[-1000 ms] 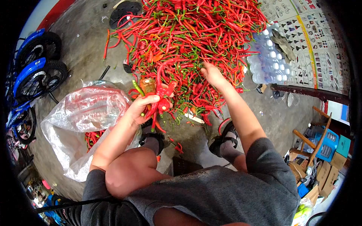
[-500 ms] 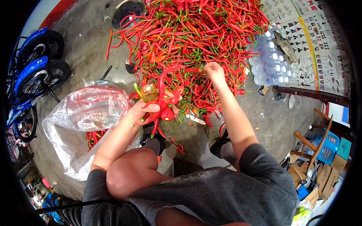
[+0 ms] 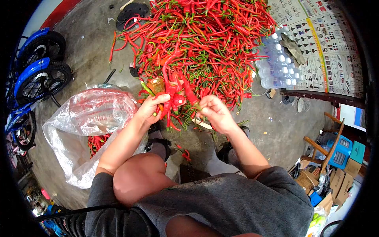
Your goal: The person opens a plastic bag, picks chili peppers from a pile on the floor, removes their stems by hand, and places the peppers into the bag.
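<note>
A large heap of red chili peppers (image 3: 209, 43) with green stems lies on the floor in front of me. My left hand (image 3: 152, 106) is closed round a bunch of red peppers (image 3: 169, 93), with a greenish one among them. Just to the right, my right hand (image 3: 215, 112) pinches the green stem end of a red pepper (image 3: 189, 91), which points up and left towards the bunch. Left of my left hand stands an open translucent sack (image 3: 89, 118) with red peppers inside.
Bottled water packs (image 3: 276, 65) sit right of the heap, beside a printed poster (image 3: 335, 43). Blue bicycles (image 3: 39, 75) stand at the left. A wooden chair (image 3: 327, 148), a blue stool and cardboard boxes are at the lower right. A few peppers lie between my feet.
My right hand has come back from the heap towards my left hand, bringing a red pepper. My left hand keeps its bunch and has shifted slightly.
</note>
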`<state>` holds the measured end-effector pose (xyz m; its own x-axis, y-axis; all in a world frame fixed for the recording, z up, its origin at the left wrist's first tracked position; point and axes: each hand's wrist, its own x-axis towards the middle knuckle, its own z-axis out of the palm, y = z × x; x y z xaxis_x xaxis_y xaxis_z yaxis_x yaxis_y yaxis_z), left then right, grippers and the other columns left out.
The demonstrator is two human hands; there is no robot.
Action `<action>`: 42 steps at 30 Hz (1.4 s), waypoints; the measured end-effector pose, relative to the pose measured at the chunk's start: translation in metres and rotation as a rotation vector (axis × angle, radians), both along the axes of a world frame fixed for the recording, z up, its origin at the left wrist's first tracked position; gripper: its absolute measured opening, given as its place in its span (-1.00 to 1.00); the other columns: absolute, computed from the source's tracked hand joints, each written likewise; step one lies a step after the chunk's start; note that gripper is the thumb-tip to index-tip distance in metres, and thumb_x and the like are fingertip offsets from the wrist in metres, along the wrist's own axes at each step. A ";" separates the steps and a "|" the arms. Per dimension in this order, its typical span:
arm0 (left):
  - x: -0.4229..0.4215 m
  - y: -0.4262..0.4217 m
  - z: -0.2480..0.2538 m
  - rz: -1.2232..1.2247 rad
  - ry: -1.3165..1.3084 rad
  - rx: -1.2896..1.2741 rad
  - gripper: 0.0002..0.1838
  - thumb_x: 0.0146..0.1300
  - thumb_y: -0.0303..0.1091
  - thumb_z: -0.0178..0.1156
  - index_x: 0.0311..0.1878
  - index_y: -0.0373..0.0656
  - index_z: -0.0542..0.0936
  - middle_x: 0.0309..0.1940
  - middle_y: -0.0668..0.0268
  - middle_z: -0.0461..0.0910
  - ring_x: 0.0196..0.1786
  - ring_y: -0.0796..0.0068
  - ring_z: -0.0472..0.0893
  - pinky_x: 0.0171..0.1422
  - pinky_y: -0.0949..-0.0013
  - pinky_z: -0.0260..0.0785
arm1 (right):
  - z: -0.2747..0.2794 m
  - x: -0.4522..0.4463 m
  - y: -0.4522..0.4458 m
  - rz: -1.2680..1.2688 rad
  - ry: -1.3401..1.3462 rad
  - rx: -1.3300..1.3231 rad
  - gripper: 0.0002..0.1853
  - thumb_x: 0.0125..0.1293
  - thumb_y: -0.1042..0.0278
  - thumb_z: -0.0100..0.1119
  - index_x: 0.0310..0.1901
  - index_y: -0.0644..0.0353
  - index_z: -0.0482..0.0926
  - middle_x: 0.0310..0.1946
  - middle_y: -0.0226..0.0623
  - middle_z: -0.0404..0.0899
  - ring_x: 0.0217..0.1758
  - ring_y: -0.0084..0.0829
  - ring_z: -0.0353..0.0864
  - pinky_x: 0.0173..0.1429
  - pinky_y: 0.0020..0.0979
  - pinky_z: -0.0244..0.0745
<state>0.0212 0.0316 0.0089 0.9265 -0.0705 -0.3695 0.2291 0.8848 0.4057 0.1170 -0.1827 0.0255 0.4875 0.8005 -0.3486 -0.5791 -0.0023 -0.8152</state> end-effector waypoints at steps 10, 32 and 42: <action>0.001 -0.003 0.012 -0.086 -0.091 0.263 -0.44 -0.02 -0.42 0.32 0.10 -0.22 0.37 -0.02 0.31 0.49 0.01 0.49 0.50 0.15 0.38 0.32 | 0.007 -0.006 0.016 0.088 -0.043 -0.168 -0.89 0.27 0.41 0.02 -0.23 0.20 0.33 -0.43 -0.47 0.36 -0.48 -0.60 0.45 -0.38 -0.56 0.37; -0.036 0.030 0.096 0.027 0.092 0.456 -0.29 -0.15 -0.32 0.39 0.13 -0.28 0.35 -0.02 0.18 0.50 0.00 0.35 0.53 0.00 0.35 0.45 | 0.031 -0.020 0.036 0.272 -1.106 0.148 -0.89 0.18 0.42 0.09 -0.30 0.27 0.48 -0.41 -0.17 0.52 -0.31 -0.17 0.53 -0.22 -0.28 0.44; -0.253 0.160 0.091 -0.248 0.841 1.084 -0.45 -0.22 -0.55 0.31 -0.03 -0.28 0.43 -0.29 0.30 0.54 -0.34 0.49 0.54 -0.21 0.45 0.42 | -0.055 0.026 -0.026 0.487 -1.123 -0.535 -0.67 0.16 0.31 0.11 -0.06 0.26 0.48 -0.14 -0.11 0.43 0.03 -0.16 0.41 0.12 -0.30 0.33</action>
